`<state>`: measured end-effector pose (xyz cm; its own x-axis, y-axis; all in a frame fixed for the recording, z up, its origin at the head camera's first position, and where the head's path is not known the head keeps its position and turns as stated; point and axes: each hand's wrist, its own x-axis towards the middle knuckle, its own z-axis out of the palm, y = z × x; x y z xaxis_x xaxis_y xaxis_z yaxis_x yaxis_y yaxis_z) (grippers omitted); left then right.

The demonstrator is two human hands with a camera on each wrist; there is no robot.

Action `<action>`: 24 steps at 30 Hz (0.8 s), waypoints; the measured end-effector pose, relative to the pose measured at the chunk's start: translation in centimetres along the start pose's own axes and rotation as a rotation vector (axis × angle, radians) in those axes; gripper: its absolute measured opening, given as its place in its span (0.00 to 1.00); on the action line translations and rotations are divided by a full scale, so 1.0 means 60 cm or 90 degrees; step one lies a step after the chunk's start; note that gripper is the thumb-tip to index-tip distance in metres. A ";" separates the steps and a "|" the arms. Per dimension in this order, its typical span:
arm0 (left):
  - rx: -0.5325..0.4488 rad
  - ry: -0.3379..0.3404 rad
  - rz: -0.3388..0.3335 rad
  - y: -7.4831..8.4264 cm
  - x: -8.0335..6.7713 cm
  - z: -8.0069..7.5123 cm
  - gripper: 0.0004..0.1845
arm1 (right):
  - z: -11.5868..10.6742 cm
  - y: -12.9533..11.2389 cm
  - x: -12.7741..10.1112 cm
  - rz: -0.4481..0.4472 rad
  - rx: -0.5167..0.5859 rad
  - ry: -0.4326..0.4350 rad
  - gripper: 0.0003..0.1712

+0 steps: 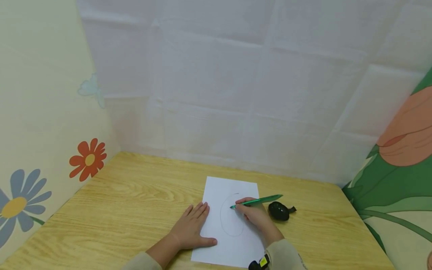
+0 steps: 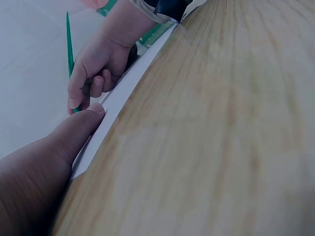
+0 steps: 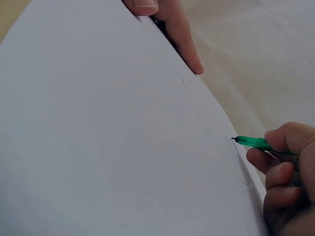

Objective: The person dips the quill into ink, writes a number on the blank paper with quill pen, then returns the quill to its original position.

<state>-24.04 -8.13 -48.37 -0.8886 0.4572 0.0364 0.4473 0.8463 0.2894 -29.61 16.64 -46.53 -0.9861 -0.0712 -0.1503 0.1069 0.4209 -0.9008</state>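
A white sheet of paper (image 1: 212, 191) lies on the wooden table, bearing a thin, dark, oval-shaped line (image 1: 221, 215). My left hand (image 1: 191, 229) presses flat across the sheet's left edge, with its thumb stretched onto the paper. My right hand (image 1: 255, 215) pinches a green pen (image 1: 264, 200) over the sheet's right half. In the right wrist view the pen (image 3: 252, 142) has its dark tip close to the drawn line; whether it touches the paper I cannot tell. A glossy black rounded object (image 1: 278, 211) with a short stub sits just right of my right hand.
The wooden table (image 1: 141, 195) stretches to both sides of the paper. A creased white cloth (image 1: 216, 93) hangs behind it. Flower-patterned panels stand at the left (image 1: 40, 112) and right (image 1: 398, 187). A dark device with a yellow patch (image 1: 263, 261) is on my right wrist.
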 end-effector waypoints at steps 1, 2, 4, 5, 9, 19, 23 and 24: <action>0.000 0.001 0.000 0.000 0.000 0.000 0.61 | 0.001 -0.001 0.000 -0.003 -0.001 -0.001 0.13; 0.000 0.001 0.000 0.000 0.000 0.000 0.61 | 0.001 -0.001 0.000 -0.004 -0.001 -0.002 0.13; 0.000 0.002 -0.001 0.000 0.000 0.000 0.61 | 0.002 -0.002 0.000 -0.007 0.000 -0.004 0.13; 0.001 0.002 -0.001 0.000 0.000 0.000 0.61 | 0.003 -0.002 0.000 -0.009 -0.001 -0.005 0.13; 0.002 0.000 -0.004 0.000 0.002 0.001 0.62 | 0.005 -0.003 0.003 -0.008 -0.007 -0.013 0.13; -0.002 -0.002 -0.003 -0.001 0.002 0.001 0.62 | 0.012 -0.003 0.006 -0.018 0.001 -0.023 0.13; 0.001 -0.003 -0.005 -0.001 0.001 0.000 0.62 | 0.014 -0.004 0.006 -0.021 0.004 -0.024 0.13; 0.002 -0.005 -0.005 -0.001 0.001 0.000 0.62 | 0.014 -0.005 0.006 -0.022 0.005 -0.025 0.13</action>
<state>-24.12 -8.14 -48.40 -0.8916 0.4520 0.0272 0.4401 0.8508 0.2871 -29.90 15.74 -46.68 -0.9835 -0.1210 -0.1342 0.0735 0.4103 -0.9090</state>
